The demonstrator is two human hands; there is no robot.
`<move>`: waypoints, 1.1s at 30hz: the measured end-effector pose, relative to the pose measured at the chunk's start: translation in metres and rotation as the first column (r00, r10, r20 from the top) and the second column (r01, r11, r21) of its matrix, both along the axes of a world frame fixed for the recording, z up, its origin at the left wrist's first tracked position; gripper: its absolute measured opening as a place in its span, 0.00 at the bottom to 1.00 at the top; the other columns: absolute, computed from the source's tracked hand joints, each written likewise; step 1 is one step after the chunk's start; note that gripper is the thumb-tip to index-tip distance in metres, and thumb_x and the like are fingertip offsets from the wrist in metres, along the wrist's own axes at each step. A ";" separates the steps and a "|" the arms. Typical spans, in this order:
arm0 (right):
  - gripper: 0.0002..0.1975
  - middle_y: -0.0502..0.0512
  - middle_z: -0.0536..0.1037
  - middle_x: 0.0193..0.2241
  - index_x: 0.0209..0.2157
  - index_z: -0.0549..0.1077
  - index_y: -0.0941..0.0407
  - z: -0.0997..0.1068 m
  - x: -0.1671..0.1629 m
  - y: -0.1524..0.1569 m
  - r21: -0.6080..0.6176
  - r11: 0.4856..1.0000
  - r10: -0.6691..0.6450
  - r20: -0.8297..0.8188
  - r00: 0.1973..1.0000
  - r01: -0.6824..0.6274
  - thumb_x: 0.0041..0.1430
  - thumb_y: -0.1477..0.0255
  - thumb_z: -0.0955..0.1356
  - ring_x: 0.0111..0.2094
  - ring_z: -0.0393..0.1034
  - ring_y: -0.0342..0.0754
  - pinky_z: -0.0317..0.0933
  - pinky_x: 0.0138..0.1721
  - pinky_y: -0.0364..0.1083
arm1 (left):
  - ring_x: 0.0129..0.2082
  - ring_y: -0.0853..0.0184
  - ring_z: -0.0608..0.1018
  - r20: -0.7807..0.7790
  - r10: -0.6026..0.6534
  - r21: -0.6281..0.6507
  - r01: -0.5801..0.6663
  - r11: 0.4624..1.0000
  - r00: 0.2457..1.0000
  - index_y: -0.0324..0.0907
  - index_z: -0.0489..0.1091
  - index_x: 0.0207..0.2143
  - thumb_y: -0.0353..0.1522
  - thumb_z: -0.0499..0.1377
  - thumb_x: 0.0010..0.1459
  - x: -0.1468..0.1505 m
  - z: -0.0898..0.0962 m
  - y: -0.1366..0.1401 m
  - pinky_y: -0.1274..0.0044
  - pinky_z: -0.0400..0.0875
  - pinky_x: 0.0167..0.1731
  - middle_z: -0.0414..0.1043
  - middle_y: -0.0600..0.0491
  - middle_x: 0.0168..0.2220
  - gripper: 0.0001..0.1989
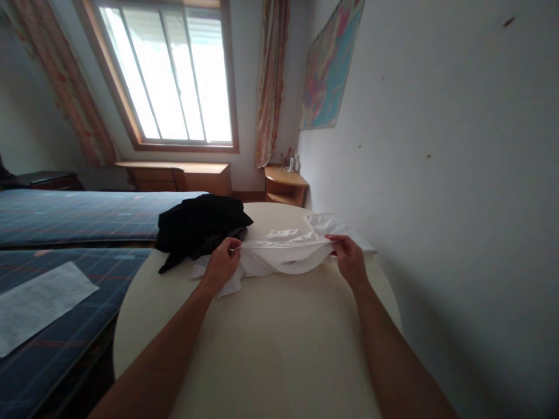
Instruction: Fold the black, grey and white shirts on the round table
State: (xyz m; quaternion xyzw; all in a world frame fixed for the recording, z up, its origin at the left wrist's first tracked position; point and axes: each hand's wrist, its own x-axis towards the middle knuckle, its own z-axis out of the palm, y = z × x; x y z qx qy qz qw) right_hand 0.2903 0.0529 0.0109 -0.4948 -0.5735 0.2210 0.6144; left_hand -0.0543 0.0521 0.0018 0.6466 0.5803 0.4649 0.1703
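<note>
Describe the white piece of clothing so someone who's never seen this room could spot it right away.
Find the round cream table against the wall. At its far side, the white garment is stretched between the left hand and right hand. It is the only pale cloth there; the heap beside it, the black clothing, is dark and lies untouched.

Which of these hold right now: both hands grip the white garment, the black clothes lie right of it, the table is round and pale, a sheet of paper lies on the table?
Both hands grip the white garment: true, left hand and right hand pinch its edge.
Black clothes lie right of it: false, they lie to its left.
The table is round and pale: true.
A paper sheet lies on the table: false, it lies on the plaid bed.
</note>
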 end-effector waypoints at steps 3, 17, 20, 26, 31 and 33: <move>0.16 0.59 0.80 0.46 0.42 0.74 0.55 0.000 0.000 0.001 -0.031 0.999 0.006 -0.069 0.998 -0.008 0.54 0.62 0.67 0.36 0.74 0.48 0.71 0.31 0.46 | 0.35 0.65 0.77 -0.030 -0.011 0.010 0.011 1.000 1.000 0.43 0.71 0.40 0.27 0.53 0.53 0.005 0.004 -0.004 0.75 0.70 0.39 0.77 0.52 0.38 0.13; 0.23 0.55 0.78 0.38 0.35 0.70 0.56 -0.005 0.001 0.004 -0.164 0.985 -0.078 -0.141 0.987 0.054 0.42 0.56 0.75 0.29 0.73 0.46 0.69 0.21 0.42 | 0.30 0.65 0.77 -0.029 0.065 -0.038 -0.066 0.997 0.997 0.43 0.73 0.38 0.34 0.55 0.57 0.002 0.006 -0.003 0.75 0.68 0.34 0.78 0.52 0.34 0.09; 0.22 0.52 0.75 0.28 0.35 0.71 0.57 -0.008 0.002 0.005 -0.164 0.962 -0.220 -0.001 0.975 0.217 0.43 0.55 0.74 0.21 0.70 0.44 0.63 0.14 0.41 | 0.29 0.65 0.76 -0.010 0.049 -0.054 -0.050 0.997 0.999 0.43 0.70 0.33 0.35 0.58 0.55 0.001 0.006 -0.003 0.76 0.67 0.32 0.76 0.54 0.31 0.05; 0.15 0.53 0.77 0.22 0.36 0.71 0.55 -0.013 0.002 0.006 -0.282 0.940 -0.194 0.014 0.981 0.190 0.56 0.57 0.67 0.17 0.73 0.49 0.64 0.14 0.43 | 0.28 0.67 0.75 0.048 -0.013 -0.105 0.018 0.994 0.999 0.44 0.65 0.28 0.35 0.60 0.51 0.003 0.008 -0.005 0.78 0.66 0.29 0.72 0.56 0.27 0.07; 0.15 0.53 0.80 0.24 0.39 0.71 0.54 -0.016 -0.006 0.008 -0.313 0.950 -0.050 -0.084 0.995 0.022 0.56 0.58 0.68 0.20 0.76 0.51 0.71 0.19 0.47 | 0.28 0.67 0.75 0.049 -0.043 -0.099 0.047 0.994 0.998 0.43 0.64 0.26 0.36 0.61 0.51 0.003 0.008 -0.005 0.78 0.65 0.28 0.71 0.56 0.26 0.08; 0.18 0.52 0.81 0.26 0.42 0.70 0.54 -0.017 -0.010 0.008 -0.302 0.951 0.030 -0.143 0.989 -0.073 0.53 0.59 0.70 0.25 0.78 0.51 0.75 0.26 0.49 | 0.28 0.67 0.75 0.049 -0.040 -0.104 0.044 0.994 0.998 0.43 0.64 0.26 0.36 0.61 0.51 0.003 0.007 -0.005 0.78 0.65 0.27 0.71 0.56 0.26 0.09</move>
